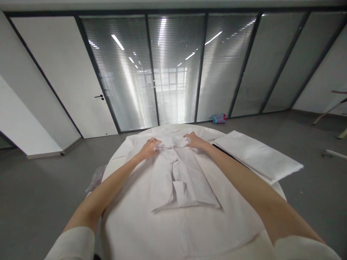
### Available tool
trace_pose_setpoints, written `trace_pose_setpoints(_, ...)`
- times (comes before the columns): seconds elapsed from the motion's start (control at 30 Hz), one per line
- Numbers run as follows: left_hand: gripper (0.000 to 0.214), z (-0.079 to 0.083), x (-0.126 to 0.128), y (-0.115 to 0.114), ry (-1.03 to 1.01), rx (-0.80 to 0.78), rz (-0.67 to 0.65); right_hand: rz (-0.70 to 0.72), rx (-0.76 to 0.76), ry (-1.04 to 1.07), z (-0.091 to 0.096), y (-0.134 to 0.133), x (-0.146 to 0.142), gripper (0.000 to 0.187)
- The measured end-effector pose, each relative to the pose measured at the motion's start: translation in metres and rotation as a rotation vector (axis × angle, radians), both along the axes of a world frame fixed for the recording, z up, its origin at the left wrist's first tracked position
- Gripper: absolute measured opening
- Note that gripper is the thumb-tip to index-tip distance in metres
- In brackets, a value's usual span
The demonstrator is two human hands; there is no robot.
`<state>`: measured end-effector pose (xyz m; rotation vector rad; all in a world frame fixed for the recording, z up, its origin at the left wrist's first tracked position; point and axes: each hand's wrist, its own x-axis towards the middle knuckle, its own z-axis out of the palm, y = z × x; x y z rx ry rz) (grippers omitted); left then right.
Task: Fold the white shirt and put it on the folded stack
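Observation:
A white shirt point(179, 180) lies spread on a round table with a white cover point(130, 227), its sleeves folded in over the middle. My left hand point(150, 147) is at the shirt's far end, fingers closed in a pinch on the cloth near the collar. My right hand point(193, 140) rests on the far end too, fingers curled onto the fabric by the collar's right side. Both arms reach across the table.
A stack of folded white cloth point(257, 155) sits on the table's right side, jutting over the edge. A blue and pink object point(219, 118) lies on the grey floor by the glass wall. A crumpled bag point(94, 178) lies left of the table. A white door point(81, 79) stands at left.

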<state>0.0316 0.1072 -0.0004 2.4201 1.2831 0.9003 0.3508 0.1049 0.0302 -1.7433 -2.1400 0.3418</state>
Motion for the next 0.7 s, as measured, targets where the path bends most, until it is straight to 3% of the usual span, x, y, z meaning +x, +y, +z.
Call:
trace_pose_setpoints(0.07,0.059,-0.006,-0.002,-0.008,0.086,0.063,-0.008,0.078,0.031,-0.072,-0.007,-0.015,0.003,0.069)
trace_pose_setpoints(0.17,0.051,-0.014,0.000,-0.013,0.145,0.125,0.013,0.140,0.133,-0.219,-0.019,-0.030,0.004,0.064)
trace_pose_setpoints(0.3,0.029,-0.015,0.003,-0.018,0.212,0.188,0.076,0.105,0.216,-0.300,-0.025,-0.034,0.002,0.044)
trace_pose_setpoints(0.37,0.029,-0.012,0.004,-0.022,0.265,0.217,0.086,0.079,0.237,-0.303,-0.023,-0.035,0.001,0.036)
trace_pose_setpoints(0.53,0.031,-0.009,0.005,-0.028,0.303,0.273,0.056,0.025,0.281,-0.329,-0.020,-0.039,-0.001,0.035)
trace_pose_setpoints(0.7,0.029,-0.011,0.006,-0.033,0.404,0.221,0.006,0.061,0.257,-0.395,-0.024,-0.045,-0.002,0.029)
